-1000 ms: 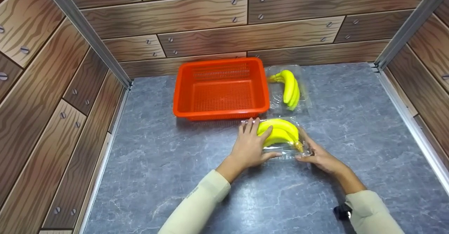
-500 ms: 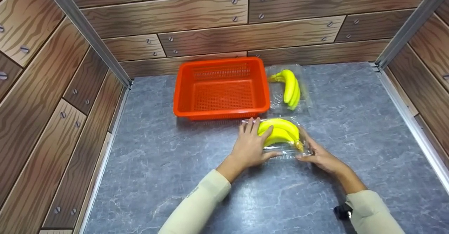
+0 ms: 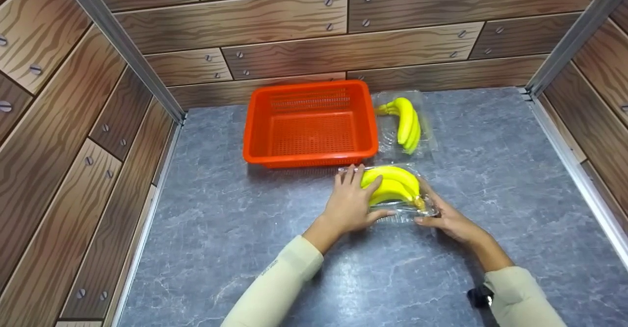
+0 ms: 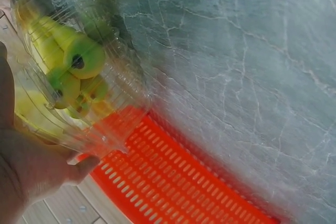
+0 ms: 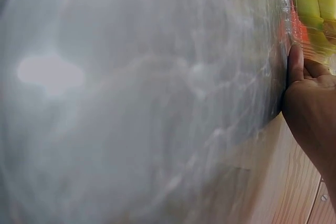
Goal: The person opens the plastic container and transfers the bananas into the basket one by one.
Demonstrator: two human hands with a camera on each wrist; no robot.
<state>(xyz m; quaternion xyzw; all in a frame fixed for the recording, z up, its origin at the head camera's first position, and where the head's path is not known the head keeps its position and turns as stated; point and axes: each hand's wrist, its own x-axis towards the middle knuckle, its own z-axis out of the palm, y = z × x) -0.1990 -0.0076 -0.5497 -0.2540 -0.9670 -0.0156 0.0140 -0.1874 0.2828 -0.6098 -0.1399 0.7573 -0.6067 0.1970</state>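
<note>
A clear plastic clamshell box (image 3: pixel 400 215) holding yellow bananas (image 3: pixel 392 182) lies on the grey surface in front of me. My left hand (image 3: pixel 347 207) rests spread across its left end, fingertips at the far edge and thumb along the near side. At the opposite end my right hand (image 3: pixel 449 219) grips the near right corner, thumb in front and fingers along the side. Banana tips (image 4: pixel 84 56) show through the ribbed plastic in the left wrist view. In the right wrist view, my right hand (image 5: pixel 315 95) appears at the box's edge.
An orange-red perforated basket (image 3: pixel 309 159) stands just behind the box, to the left. Beside it lies a second clear box (image 3: pixel 387 145) with another bunch of bananas (image 3: pixel 407 123). Wood-patterned walls (image 3: pixel 294 23) enclose the back and both sides.
Both hands stay in nearly the same place on the box. The basket and the second box have not moved.
</note>
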